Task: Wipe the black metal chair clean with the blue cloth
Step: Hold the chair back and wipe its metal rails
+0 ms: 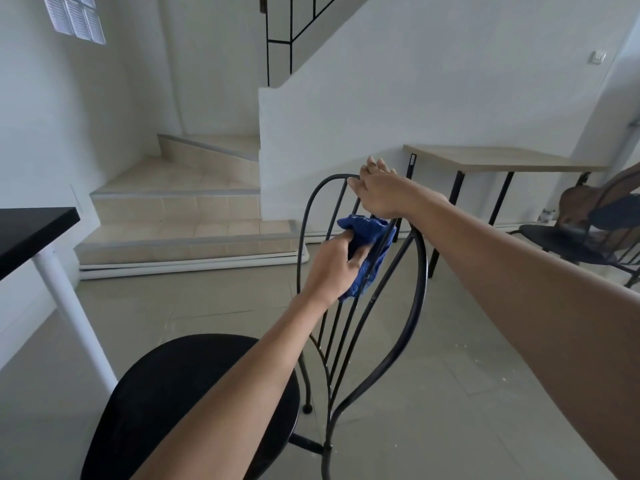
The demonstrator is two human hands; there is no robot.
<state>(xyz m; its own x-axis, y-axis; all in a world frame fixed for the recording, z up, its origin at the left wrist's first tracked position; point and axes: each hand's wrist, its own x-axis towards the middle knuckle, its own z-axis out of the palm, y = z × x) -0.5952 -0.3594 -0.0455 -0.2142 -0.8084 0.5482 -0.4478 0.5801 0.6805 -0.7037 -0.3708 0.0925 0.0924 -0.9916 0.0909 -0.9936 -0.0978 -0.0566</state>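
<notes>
The black metal chair (420, 271) stands in front of me, its round seat at the lower left and its looped backrest with thin vertical bars in the middle of the view. My left hand (330, 268) grips the blue cloth (369, 251) and presses it against the upper backrest bars. My right hand (381, 194) rests over the top of the backrest loop, fingers curled on the rail, just above the cloth.
A black tabletop with a white leg (69, 306) is at the left. Tiled stairs (180, 216) rise behind. A wooden table (491, 159) stands at the right wall, with a second black chair (568, 244) carrying a brown bag. Grey tile floor lies all around.
</notes>
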